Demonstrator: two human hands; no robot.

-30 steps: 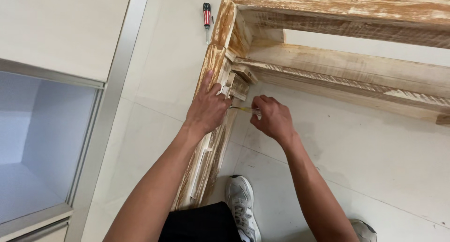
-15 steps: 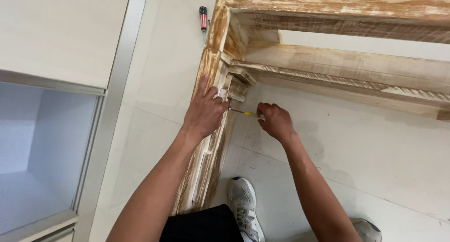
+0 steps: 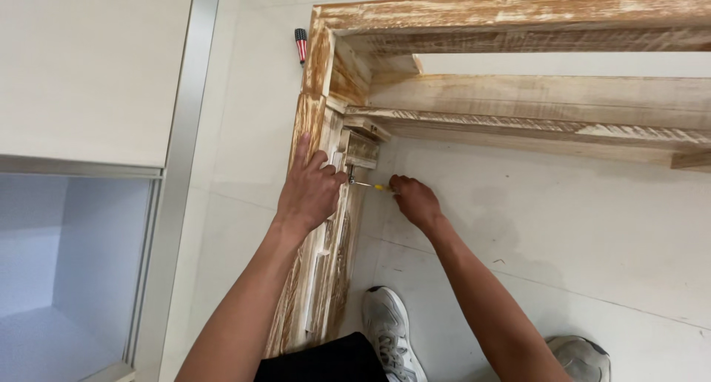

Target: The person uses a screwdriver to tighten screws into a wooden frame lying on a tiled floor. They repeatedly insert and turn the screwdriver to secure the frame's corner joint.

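Observation:
A whitewashed wooden frame lies on the pale floor, with a long side rail running toward me. My left hand presses flat on that rail, fingers spread, next to a small metal fitting. My right hand grips a yellow-handled screwdriver, whose tip meets the fitting on the rail's inner face. Most of the handle is hidden in my fist.
A second screwdriver with a red and dark handle lies on the floor by the frame's far corner. A pale cabinet with a metal edge strip stands at the left. My grey shoes are below, next to the rail.
The view has shifted a little, so the frame sits slightly lower and further right. My right hand has drawn closer to the rail with the screwdriver. The left hand stays pressed on the rail.

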